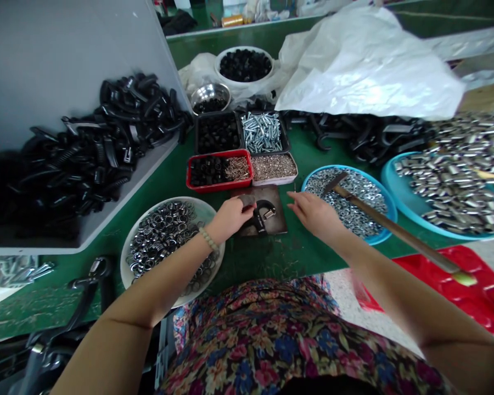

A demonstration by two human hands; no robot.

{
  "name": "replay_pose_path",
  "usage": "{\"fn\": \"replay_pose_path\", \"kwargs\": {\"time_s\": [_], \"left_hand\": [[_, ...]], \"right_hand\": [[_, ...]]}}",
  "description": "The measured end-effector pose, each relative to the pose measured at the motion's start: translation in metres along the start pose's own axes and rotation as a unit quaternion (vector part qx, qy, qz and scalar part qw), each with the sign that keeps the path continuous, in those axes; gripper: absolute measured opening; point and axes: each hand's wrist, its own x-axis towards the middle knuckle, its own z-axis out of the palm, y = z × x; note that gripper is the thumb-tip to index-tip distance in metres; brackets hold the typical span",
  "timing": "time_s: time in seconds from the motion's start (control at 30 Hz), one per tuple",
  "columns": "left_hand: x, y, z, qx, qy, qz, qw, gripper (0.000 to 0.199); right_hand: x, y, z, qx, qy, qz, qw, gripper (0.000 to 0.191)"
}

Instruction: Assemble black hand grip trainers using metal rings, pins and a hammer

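Left hand (230, 219) grips a black plastic clip (263, 215), partly hiding it, on a dark metal plate (276, 200); right hand (315, 215) is half open, any held item unclear.

Left hand (229, 219) on black plastic part (261, 216), right hand (315, 215) beside blue tray of nuts (372, 180)

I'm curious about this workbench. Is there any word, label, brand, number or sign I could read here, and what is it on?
No word, brand, number or sign can be read in this view.
The black plastic part in the left hand shows no marking that can be made out.
The gold-coloured roll at the far edge is too blurred to tell whether it bears any print.
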Motion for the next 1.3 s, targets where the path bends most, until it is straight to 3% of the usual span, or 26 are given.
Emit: {"fn": "replay_pose_path", "kwargs": {"time_s": [0.17, 0.3, 0.47, 0.57, 0.67, 0.73, 0.8, 0.9, 1.0, 1.1, 1.23, 1.3], "left_hand": [[0.001, 0.003, -0.001, 0.093, -0.048, 0.021, 0.994, 0.019], [0.003, 0.008, -0.005, 0.107, -0.080, 0.011, 0.991, 0.021], [0.008, 0.015, -0.005, 0.192, -0.088, 0.011, 0.977, 0.026], [0.011, 0.020, -0.001, 0.259, -0.104, 0.047, 0.959, 0.025], [0.013, 0.022, 0.004, 0.299, -0.100, 0.082, 0.945, 0.024], [0.012, 0.019, 0.008, 0.315, -0.094, 0.106, 0.939, 0.026], [0.008, 0.012, 0.010, 0.321, -0.099, 0.133, 0.932, 0.027], [-0.006, -0.002, 0.012, 0.288, -0.060, 0.157, 0.943, 0.026], [-0.020, -0.015, 0.014, 0.223, 0.014, 0.145, 0.964, 0.035], [-0.025, -0.022, 0.017, 0.178, 0.018, 0.127, 0.976, 0.044], [-0.021, -0.023, 0.020, 0.093, 0.036, 0.083, 0.992, 0.074], [-0.020, -0.021, 0.019, 0.057, 0.058, 0.060, 0.995, 0.082]], "right_hand": [[-0.025, 0.057, -0.031, -0.106, 0.043, 0.126, 0.985, 0.040], [-0.036, 0.086, -0.041, -0.181, -0.007, 0.209, 0.961, 0.040], [-0.029, 0.095, -0.042, -0.215, -0.090, 0.232, 0.944, 0.034], [-0.022, 0.082, -0.042, -0.195, -0.095, 0.242, 0.946, 0.035], [-0.020, 0.047, -0.046, -0.101, -0.054, 0.259, 0.959, 0.040], [-0.022, 0.016, -0.051, -0.010, -0.030, 0.226, 0.974, 0.040], [-0.022, -0.014, -0.054, 0.069, -0.045, 0.167, 0.983, 0.037], [-0.020, -0.043, -0.054, 0.110, -0.065, 0.119, 0.985, 0.034], [-0.013, -0.051, -0.050, 0.085, -0.075, 0.132, 0.985, 0.033], [-0.005, -0.055, -0.049, 0.058, -0.133, 0.133, 0.980, 0.033], [0.006, -0.073, -0.049, 0.074, -0.097, 0.094, 0.988, 0.035], [0.010, -0.079, -0.047, 0.063, -0.132, 0.073, 0.987, 0.035]]}}
